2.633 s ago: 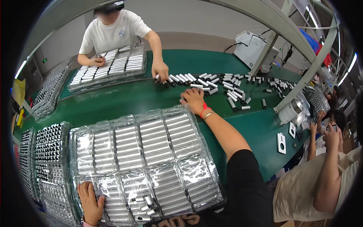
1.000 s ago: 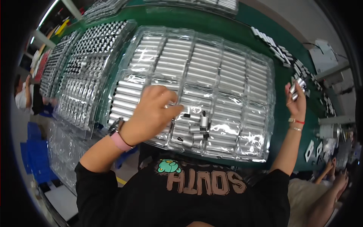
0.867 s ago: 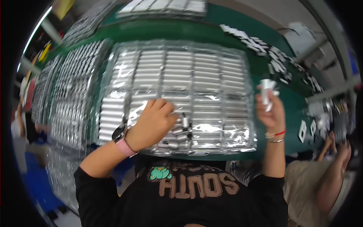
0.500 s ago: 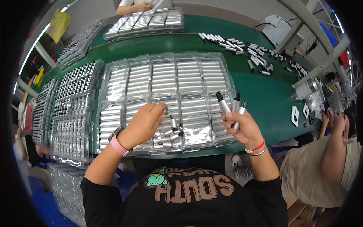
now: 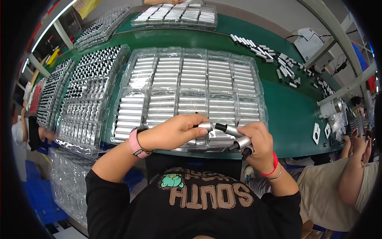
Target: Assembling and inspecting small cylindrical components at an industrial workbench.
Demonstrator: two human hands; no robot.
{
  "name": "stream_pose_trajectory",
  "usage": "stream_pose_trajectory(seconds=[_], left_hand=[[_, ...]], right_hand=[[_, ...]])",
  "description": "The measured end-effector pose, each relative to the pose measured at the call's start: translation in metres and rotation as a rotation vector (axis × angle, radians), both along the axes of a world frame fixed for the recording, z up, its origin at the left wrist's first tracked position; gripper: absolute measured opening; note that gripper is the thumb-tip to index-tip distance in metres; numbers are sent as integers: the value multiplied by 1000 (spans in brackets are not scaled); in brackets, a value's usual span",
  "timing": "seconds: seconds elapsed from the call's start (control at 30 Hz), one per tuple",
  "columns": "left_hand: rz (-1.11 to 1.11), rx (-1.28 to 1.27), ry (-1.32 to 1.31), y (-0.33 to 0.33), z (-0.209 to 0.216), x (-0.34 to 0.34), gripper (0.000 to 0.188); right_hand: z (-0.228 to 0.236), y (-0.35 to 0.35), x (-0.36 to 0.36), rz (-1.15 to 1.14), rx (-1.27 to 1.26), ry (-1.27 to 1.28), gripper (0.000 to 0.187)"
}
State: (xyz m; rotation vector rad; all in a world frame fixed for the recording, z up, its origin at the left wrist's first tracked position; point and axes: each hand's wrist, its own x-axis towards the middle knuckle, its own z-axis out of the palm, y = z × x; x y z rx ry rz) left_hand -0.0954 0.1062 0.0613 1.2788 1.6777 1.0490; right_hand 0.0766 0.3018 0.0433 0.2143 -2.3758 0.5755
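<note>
My left hand [image 5: 181, 130] is closed around a short silver tube [image 5: 205, 126], whose open end points right. My right hand [image 5: 256, 144] grips several silver tubes with black ends; one tube [image 5: 232, 130] points its black tip at the left hand's tube, with a small gap between them. Another tube [image 5: 242, 142] sticks out below it, its black end toward the lower left. Both hands are over the near edge of a clear plastic tray [image 5: 194, 50] filled with rows of silver tubes. My left hand covers part of the tray's near cells.
Left of the tray stand trays of black-tipped parts [image 5: 73, 126]; clear trays [image 5: 67, 181] lie below. Loose silver tubes [image 5: 284, 69] are scattered on the green bench [image 5: 284, 113]. White plates [image 5: 316, 133] and a metal can [image 5: 329, 107] lie right, near a co-worker's arm [image 5: 352, 181].
My hands have come together: the left moved right with a tube, and the right turned its tubes from upright to pointing left. The view has shifted, so the bench appears farther right.
</note>
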Motion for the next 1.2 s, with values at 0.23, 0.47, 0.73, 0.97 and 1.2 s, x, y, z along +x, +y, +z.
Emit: stream_pose_trajectory(seconds=[0.23, 0.47, 0.73, 0.97, 1.2], left_hand=[[-176, -162, -185, 7, 0, 2, 18], [-70, 345, 367, 5, -25, 25, 13], [-40, 532, 621, 4, -33, 29, 11], [20, -277, -248, -1, -10, 13, 13], [37, 237, 142, -13, -34, 13, 18]], right_hand=[[14, -6, 7, 92, 263, -38, 26], [14, -12, 15, 123, -26, -328, 28], [20, -12, 11, 41, -1118, -924, 24], [-3, -4, 2, 151, -1710, -1058, 26], [-15, -1, -8, 172, -1845, -1144, 30]])
